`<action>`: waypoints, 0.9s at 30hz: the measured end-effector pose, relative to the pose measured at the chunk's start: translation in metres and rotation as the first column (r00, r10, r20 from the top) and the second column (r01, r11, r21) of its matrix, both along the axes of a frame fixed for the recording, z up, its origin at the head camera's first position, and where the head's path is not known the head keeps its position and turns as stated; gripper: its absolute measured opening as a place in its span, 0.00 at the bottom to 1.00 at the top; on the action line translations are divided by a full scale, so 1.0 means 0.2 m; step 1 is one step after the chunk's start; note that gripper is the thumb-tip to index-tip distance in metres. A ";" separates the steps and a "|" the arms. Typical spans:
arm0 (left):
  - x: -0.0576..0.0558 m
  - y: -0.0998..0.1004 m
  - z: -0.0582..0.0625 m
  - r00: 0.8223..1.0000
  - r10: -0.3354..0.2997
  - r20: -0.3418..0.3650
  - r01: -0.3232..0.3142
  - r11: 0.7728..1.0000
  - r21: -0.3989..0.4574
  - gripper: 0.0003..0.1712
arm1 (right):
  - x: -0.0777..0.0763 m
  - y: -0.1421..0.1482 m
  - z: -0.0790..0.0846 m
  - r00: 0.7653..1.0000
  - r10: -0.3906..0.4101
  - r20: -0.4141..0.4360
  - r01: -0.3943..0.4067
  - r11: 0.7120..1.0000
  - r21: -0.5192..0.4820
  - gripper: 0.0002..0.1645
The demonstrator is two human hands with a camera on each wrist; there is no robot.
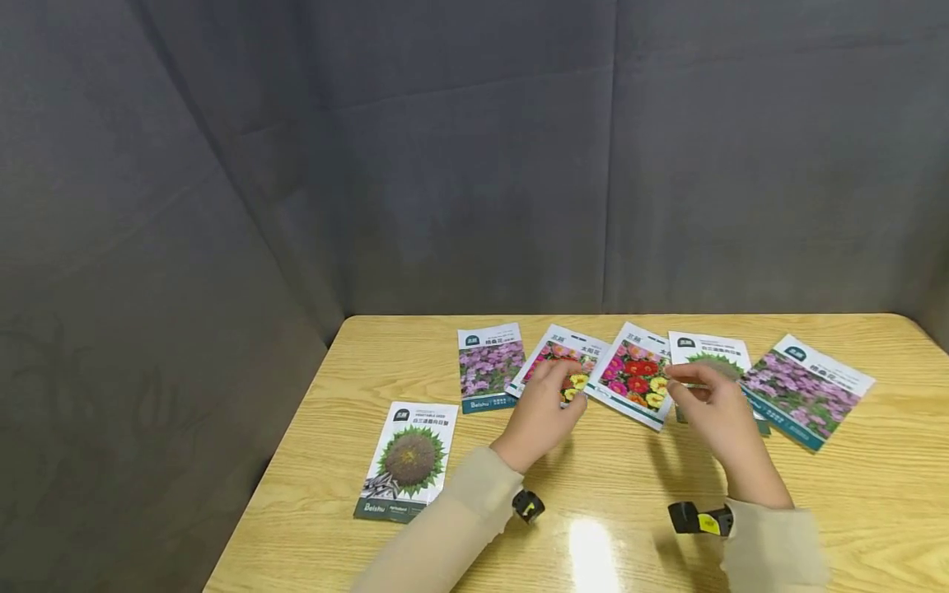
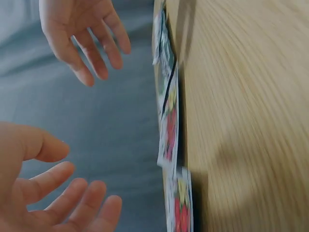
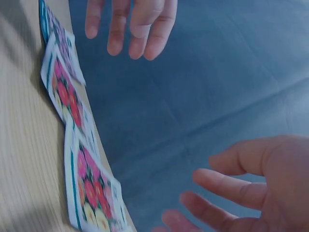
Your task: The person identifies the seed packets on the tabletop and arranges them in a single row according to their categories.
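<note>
My left hand [image 1: 544, 412] hovers, fingers apart and slightly bent, over a seed packet with red, pink and yellow flowers [image 1: 556, 346]. The right hand [image 1: 719, 416] is above a sunflower seed packet [image 1: 708, 346], its fingertips near a second red-and-yellow flower packet [image 1: 630, 375]. In the left wrist view both the left hand [image 2: 63, 193] and the right hand [image 2: 87, 36] hold nothing. The right wrist view likewise shows the right hand [image 3: 251, 188] with nothing between its fingers. The packets lie in a row, some edges overlapping.
Purple-flower packets lie at the row's left end [image 1: 491, 371] and right end [image 1: 804, 391]. Another sunflower packet [image 1: 409, 461] lies nearer the front left of the wooden table [image 1: 311, 494]. A dark grey curtain [image 1: 474, 181] hangs behind and at the left.
</note>
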State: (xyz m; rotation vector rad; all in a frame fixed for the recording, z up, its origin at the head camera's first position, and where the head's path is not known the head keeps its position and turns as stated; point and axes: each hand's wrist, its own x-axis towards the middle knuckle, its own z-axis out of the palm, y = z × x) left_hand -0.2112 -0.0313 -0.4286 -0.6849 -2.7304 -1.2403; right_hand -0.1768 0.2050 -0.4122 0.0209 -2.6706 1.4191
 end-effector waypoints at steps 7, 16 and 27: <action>-0.05 0.24 -0.01 0.990 -0.051 0.131 0.041 0.997 0.072 0.24 | 0.00 0.15 -0.04 0.992 -0.097 0.076 0.095 0.995 0.036 0.32; -0.05 0.49 -0.05 0.935 -0.053 0.351 -0.039 0.968 0.250 0.26 | -0.01 0.29 -0.10 0.953 -0.205 0.223 0.186 0.977 0.102 0.36; -0.03 0.63 -0.08 0.797 -0.113 0.594 -0.093 0.948 0.306 0.33 | 0.01 0.41 -0.13 0.925 -0.225 0.307 0.180 0.969 0.166 0.38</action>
